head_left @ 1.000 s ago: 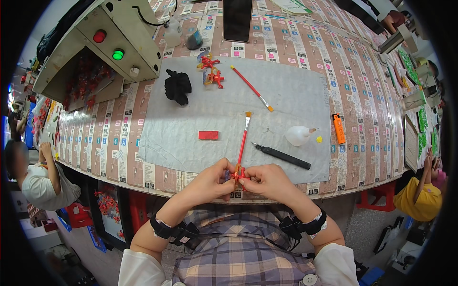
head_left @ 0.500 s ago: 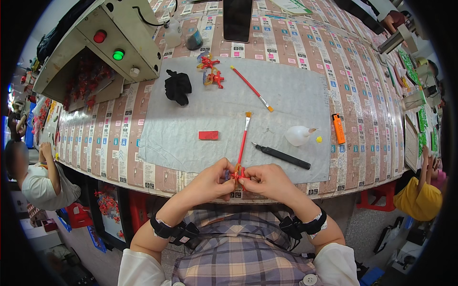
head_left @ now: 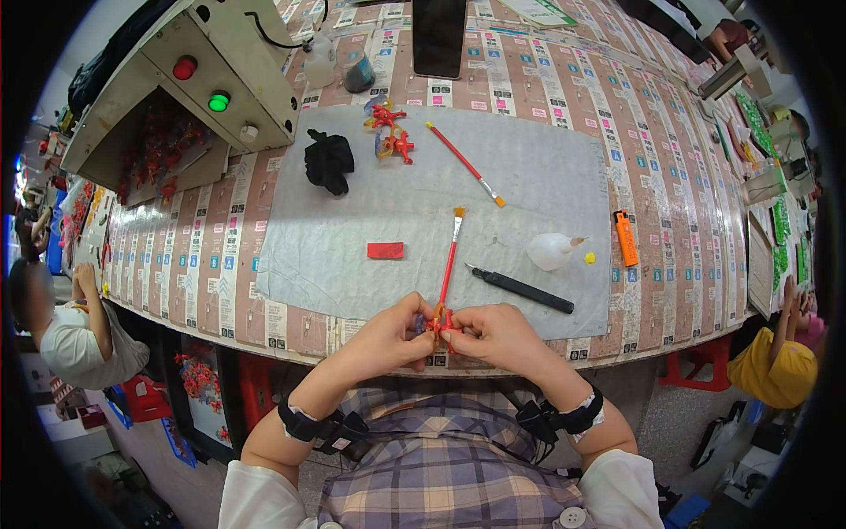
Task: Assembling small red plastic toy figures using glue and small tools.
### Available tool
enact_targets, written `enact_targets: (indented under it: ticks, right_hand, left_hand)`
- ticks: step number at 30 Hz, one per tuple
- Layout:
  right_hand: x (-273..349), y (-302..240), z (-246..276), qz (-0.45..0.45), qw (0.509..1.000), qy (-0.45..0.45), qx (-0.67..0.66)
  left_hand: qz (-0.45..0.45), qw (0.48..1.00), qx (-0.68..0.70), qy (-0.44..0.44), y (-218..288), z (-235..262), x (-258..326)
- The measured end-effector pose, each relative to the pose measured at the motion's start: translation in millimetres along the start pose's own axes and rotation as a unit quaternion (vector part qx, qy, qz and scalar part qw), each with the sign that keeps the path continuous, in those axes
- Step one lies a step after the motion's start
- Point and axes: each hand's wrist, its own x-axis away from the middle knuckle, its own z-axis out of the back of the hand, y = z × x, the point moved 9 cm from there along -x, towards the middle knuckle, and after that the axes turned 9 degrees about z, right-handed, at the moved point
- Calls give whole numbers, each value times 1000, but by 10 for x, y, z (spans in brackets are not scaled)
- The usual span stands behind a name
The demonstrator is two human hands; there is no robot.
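Note:
Between both hands, at the near table edge, is a small red plastic figurine (head_left: 438, 324) with yellow and bluish see-through parts. My left hand (head_left: 392, 331) pinches its left side and my right hand (head_left: 498, 333) its right; the fingertips hide much of it. A red-handled brush (head_left: 450, 260) lies just beyond, bristles pointing away, its near end by the fingers. A black craft knife (head_left: 522, 289) lies right of the brush. To the left rests a red rectangular block (head_left: 385, 251). Two similar red and yellow figurines (head_left: 388, 132) lie farther off on the grey cloth (head_left: 352, 212).
A white squeeze bottle (head_left: 551, 251), an orange lighter (head_left: 626, 238) and a second brush (head_left: 467, 166) lie to the right. Black cloth (head_left: 329, 161) sits at left, near a metal box (head_left: 211, 79) with red and green lights. A jar (head_left: 358, 72) and phone (head_left: 438, 37) stand behind.

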Motion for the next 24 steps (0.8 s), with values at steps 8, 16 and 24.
enact_targets:
  ticks: [8,16,24]
  right_hand:
    - [6,15,-13,1,1000,4,-13]
    - [6,6,-3,-5,1000,3,-12]
    - [6,-10,0,-4,1000,5,-14]
  left_hand:
    - [-3,1000,-1,1,-1,0,-2]
    - [2,1000,-1,0,15,-5,8]
    - [-3,1000,1,0,1,-2,-1]
